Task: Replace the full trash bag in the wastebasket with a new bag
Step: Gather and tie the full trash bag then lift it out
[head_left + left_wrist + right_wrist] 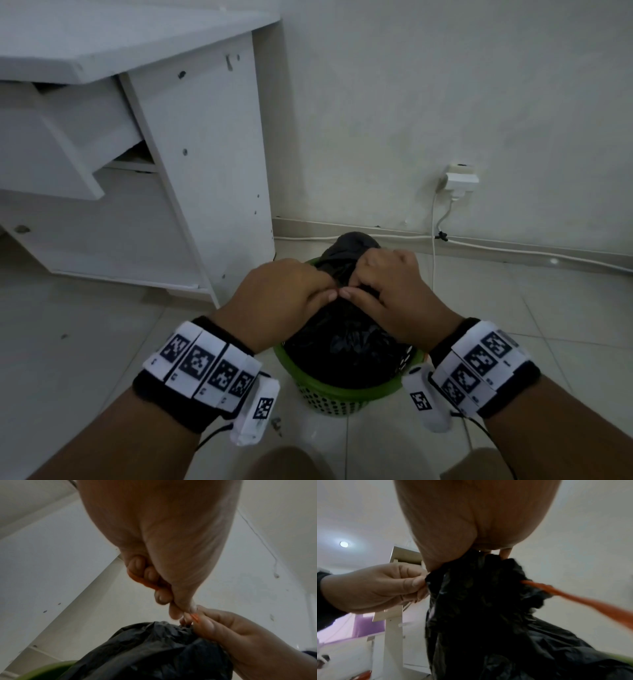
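Both hands meet at the gathered neck of the black trash bag (342, 329): the left hand (274, 301) has curled fingers pinching an orange drawstring (573, 597), and the right hand (394, 298) clamps bunched plastic. The bulging bag sits inside the green perforated wastebasket (329, 394), on the tiled floor (85, 342) beside a white desk (171, 154).
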Demonstrator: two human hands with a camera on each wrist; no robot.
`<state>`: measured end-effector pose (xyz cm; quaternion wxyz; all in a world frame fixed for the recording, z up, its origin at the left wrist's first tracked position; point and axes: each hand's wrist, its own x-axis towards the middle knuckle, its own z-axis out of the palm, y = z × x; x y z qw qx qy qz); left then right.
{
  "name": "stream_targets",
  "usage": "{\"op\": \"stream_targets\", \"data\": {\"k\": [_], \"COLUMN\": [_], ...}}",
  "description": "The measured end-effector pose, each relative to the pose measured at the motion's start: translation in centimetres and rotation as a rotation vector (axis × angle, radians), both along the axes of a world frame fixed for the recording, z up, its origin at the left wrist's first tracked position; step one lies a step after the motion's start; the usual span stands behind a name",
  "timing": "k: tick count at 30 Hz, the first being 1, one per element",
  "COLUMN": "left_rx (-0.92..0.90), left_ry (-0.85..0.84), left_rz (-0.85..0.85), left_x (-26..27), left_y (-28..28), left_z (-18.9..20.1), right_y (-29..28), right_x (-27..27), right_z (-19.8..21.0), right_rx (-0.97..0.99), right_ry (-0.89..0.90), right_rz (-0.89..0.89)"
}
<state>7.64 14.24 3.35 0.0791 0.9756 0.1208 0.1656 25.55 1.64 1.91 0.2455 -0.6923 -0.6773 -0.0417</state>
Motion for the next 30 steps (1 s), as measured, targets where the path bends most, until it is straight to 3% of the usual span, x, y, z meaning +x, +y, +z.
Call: {"op": "stream_targets", "data": {"k": [6,11,15,19,23,26,30], "left_rx": [-0.011,0.084,0.159,0.062,-0.006,-0.032,-0.346], "left_ry": [-0.070,-0.113,-0.034,0.142,-0.002,-0.098,-0.014], "left_rz": [-0.002,0.021,0.162,0.242,0.272,0.206,0.164], "left_x": [-1.6,-2.5,-3.1,-2.3,0.1,1.9,3.4], "left_y": [2.3,3.4,4.9,3.7,0.0,-2.5,-3.5], "left_z": [-1.5,-2.5,-3.7,-3.3,-1.9,-1.2,-2.2], "right_y": [-1.6,-2.6,-2.8,-2.5,-1.7,-1.1,-0.7], "right_x": [1.4,2.8,3.4,2.9,1.9,0.8,0.0], "right_z": [-1.7,-3.1,-3.7,-4.4,-4.5,-4.2,-3.6], "right_rx": [-0.046,-0.114,-0.138,-0.109,-0.087,-0.067,-0.022], "right_ry": [-0.170,-0.124,-0.088,-0.064,-0.086,-0.093,-0.085], "right_rz": [-0.004,-0.059,-0.109,-0.145,-0.151,-0.149,-0.138]}}
